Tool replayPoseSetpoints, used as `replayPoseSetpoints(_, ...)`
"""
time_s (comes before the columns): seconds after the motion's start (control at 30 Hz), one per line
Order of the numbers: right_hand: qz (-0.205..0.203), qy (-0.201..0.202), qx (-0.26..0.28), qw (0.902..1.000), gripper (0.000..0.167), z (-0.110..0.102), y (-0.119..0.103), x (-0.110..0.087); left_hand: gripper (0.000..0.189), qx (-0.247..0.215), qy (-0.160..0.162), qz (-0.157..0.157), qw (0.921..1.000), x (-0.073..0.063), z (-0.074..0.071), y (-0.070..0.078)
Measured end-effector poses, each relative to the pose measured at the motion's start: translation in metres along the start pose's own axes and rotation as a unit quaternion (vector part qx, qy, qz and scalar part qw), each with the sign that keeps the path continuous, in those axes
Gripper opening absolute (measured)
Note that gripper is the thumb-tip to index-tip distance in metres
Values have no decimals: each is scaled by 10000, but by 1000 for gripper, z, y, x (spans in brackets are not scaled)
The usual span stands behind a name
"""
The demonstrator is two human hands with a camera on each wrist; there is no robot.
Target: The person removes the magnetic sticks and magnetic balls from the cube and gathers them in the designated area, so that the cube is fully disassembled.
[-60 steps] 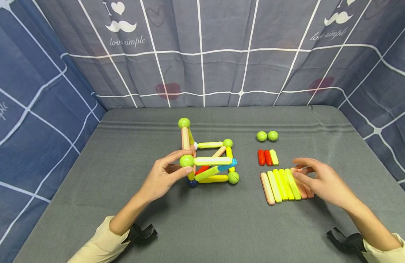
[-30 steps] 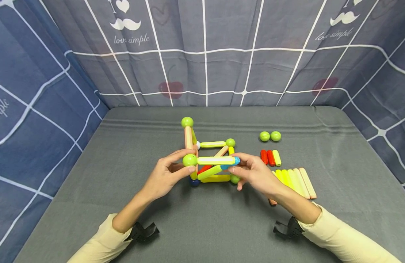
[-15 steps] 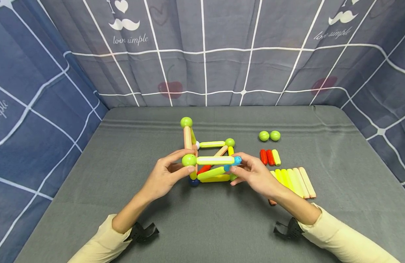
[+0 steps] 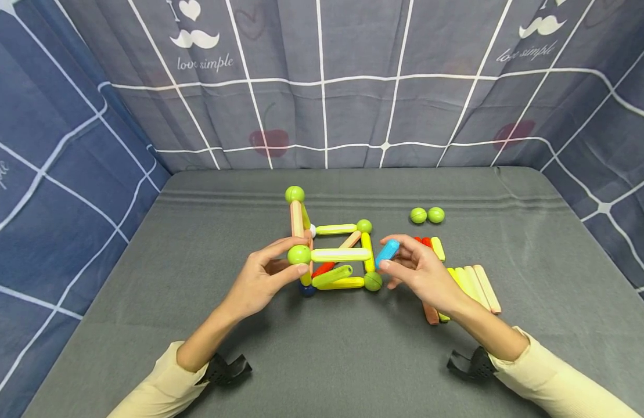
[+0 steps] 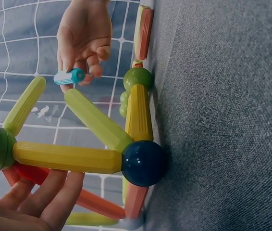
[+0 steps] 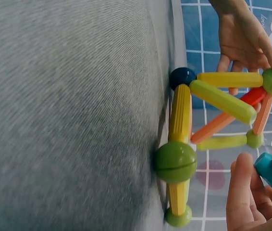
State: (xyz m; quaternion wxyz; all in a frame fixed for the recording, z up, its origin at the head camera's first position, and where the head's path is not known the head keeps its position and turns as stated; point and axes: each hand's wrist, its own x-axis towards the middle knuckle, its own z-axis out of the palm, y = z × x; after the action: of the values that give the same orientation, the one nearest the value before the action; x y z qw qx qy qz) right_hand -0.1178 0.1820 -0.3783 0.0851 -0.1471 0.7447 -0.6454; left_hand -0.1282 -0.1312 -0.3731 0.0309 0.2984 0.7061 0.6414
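Note:
A frame of coloured rods and balls stands on the table, with a dark blue ball [image 5: 144, 163] at its near lower left corner. My left hand [image 4: 266, 278] pinches the green ball [image 4: 299, 255] at the upper near corner. From that ball a pale yellow rod [image 4: 340, 255] sticks out to the right, its far end free. Below it, a lime rod [image 4: 332, 276] slants up from the blue ball, also free at its tip. My right hand [image 4: 423, 276] pinches a short blue rod [image 4: 387, 253] between thumb and fingers, just right of the frame and apart from both rods.
Two green balls [image 4: 427, 215] lie at the back right. Short red and yellow rods [image 4: 438, 248] lie in front of them, partly behind my right hand. A row of longer rods [image 4: 475, 289] lies nearer, partly covered by my right forearm. A patterned curtain [image 4: 353, 116] borders the table.
My right hand came over from the rod row to the frame and gripped the short blue rod at the lime rod's end. It has now pulled that rod off rightward. My left hand keeps its hold.

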Motion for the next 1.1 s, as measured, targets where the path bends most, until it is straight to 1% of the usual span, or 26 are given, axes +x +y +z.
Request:
replayPoseSetpoints(0.1, -165, 127, -94, 9997, 39, -5, 1, -3, 37, 15, -6, 23, 10000, 0, 0, 0)
replayPoseSetpoints(0.23, -277, 324, -164, 9990, 35, -12, 2, -7, 37, -7, 30, -62, 10000, 0, 0, 0)
replayPoseSetpoints(0.4, -290, 538, -451, 9971, 39, -23, 1, -12, 38, 12, 52, -118, 9999, 0, 0, -1)
replayPoseSetpoints(0.53, -149, 811, -1025, 9913, 43, -36, 0, -16, 37, 67, 51, -82, 9999, 0, 0, 0)
replayPoseSetpoints(0.67, 95, 996, -1671, 9808, 45, -56, 2, -19, 38, 48, 30, -63, 10000, 0, 0, 0)
replayPoseSetpoints(0.77, 305, 982, -2258, 9687, 49, -77, 6, -19, 38, 28, 20, -35, 10000, 1, 0, 0)
replayPoseSetpoints(0.83, 454, 922, -2541, 9617, 52, -90, 9, -18, 37, 35, 30, -14, 10000, 1, 0, -1)
replayPoseSetpoints(0.9, 593, 817, -2717, 9571, 54, -103, 13, -17, 37, 25, 35, 3, 10000, 1, 0, -1)
replayPoseSetpoints(1.0, 720, 648, -2742, 9568, 55, -115, 19, -14, 37, 35, 50, -4, 10000, 1, 0, -1)
replayPoseSetpoints(1.1, 785, 478, -2872, 9535, 53, -121, 23, -10, 37, 27, 52, -5, 10000, 1, 0, -1)
